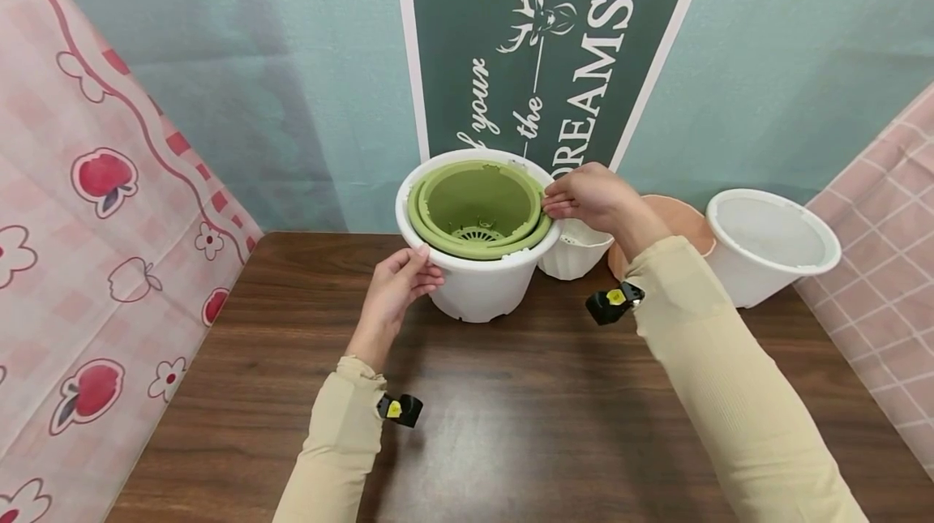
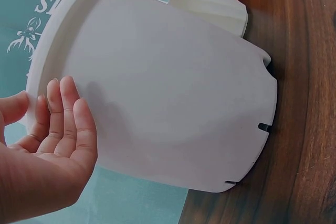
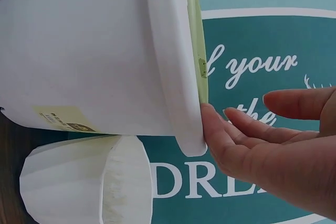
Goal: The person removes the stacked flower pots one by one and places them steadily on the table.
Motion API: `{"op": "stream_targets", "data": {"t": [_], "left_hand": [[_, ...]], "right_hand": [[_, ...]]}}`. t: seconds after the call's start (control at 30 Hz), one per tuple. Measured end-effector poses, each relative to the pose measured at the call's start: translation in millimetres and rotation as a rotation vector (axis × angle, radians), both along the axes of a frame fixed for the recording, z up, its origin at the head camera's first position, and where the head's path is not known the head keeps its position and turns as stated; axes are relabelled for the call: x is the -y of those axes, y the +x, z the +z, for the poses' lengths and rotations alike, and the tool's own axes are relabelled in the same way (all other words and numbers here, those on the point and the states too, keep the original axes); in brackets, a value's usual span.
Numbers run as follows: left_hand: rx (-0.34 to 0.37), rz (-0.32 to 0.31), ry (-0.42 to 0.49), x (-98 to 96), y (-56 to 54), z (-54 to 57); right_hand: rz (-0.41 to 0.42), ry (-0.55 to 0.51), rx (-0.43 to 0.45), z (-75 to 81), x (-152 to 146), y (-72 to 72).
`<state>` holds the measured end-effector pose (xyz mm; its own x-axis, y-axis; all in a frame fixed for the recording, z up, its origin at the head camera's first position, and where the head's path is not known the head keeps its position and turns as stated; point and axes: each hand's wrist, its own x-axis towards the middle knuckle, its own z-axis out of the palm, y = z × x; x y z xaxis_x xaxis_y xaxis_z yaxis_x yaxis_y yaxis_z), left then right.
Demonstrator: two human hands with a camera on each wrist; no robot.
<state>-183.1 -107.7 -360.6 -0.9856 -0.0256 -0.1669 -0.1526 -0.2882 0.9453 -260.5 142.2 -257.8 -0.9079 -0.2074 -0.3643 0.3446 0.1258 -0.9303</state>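
A large white flowerpot (image 1: pixel 481 292) stands upright at the back of the table, with green pots (image 1: pixel 477 195) nested inside it, slots visible in the inner one's bottom. At its front left my left hand (image 1: pixel 397 288) pinches the white rim, thumb on top and fingers beneath, as the left wrist view also shows. On the opposite side, the fingertips of my right hand (image 1: pixel 594 199) touch the rim beside the green edge (image 3: pixel 198 51). That hand's thumb stands apart from the fingers in the right wrist view.
Right of the large pot stand a small ribbed white pot (image 1: pixel 572 257), an orange pot (image 1: pixel 682 223) partly behind my right arm, and another white pot (image 1: pixel 744 276). A blue-green cloth (image 1: pixel 328 101) hangs behind the brown wooden table (image 1: pixel 503 426). Patterned pink cloths hang at both sides.
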Motion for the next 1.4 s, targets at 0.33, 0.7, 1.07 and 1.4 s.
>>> {"op": "stream_targets", "data": {"t": [0.33, 0.7, 1.07, 1.4], "left_hand": [[-0.005, 0.002, 0.004, 0.3, -0.5, -0.4], [-0.012, 0.004, 0.029, 0.5, -0.2, -1.3], [-0.017, 0.002, 0.035, 0.0, -0.2, -1.9], [-0.01, 0.003, 0.037, -0.7, -0.3, -2.3]], "right_hand": [[0.045, 0.066, 0.011, 3.4, 0.2, -1.3], [0.031, 0.056, 0.003, 0.3, 2.2, -2.6], [-0.006, 0.007, 0.015, -3.4, -0.3, -2.5], [-0.016, 0.016, 0.01, -2.9, -0.6, -1.8]]}}
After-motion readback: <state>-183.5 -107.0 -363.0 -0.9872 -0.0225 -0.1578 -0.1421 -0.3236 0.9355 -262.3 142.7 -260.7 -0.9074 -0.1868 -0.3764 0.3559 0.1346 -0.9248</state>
